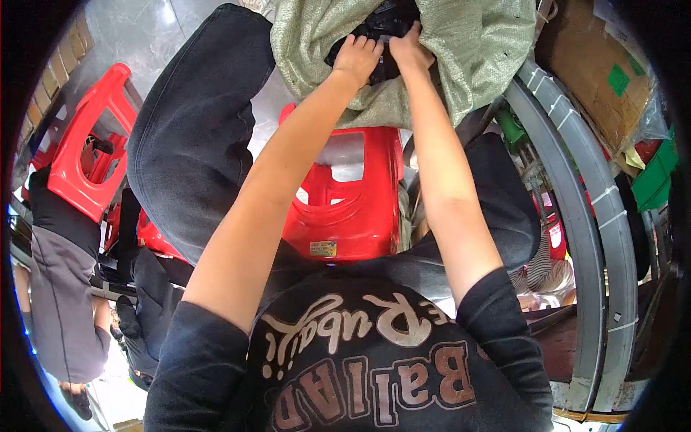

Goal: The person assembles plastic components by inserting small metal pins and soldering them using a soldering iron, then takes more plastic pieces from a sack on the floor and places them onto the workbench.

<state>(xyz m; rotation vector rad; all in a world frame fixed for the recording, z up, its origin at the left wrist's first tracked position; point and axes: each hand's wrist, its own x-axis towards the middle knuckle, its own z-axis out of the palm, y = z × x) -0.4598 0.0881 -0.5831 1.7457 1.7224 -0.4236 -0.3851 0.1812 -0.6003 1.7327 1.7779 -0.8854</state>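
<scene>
1. Black items (386,68) lie beneath and between both hands, inside the mouth of a pale green woven sack (471,61); their exact kind is too dark to tell.
2. Left hand (358,57): fingers bent and partly curled over the items, touching them; I cannot tell whether it grips one.
3. Right hand (409,50): just beside the left, half open, one finger reaching forward; any hold is hidden.
4. Each piece is probably light and perhaps slightly slick; stiffness is unclear. An edge pinched between thumb and fingers looks the safest hold. The sack, surrounding both hands, seems soft and likely to sag.
5. Nearer the body than the hands stands a red plastic stool (353,227). Grey floor (162,32) shows left of them; to their right are a curved-looking grey metal frame (572,194) and a cardboard box (586,68).
</scene>
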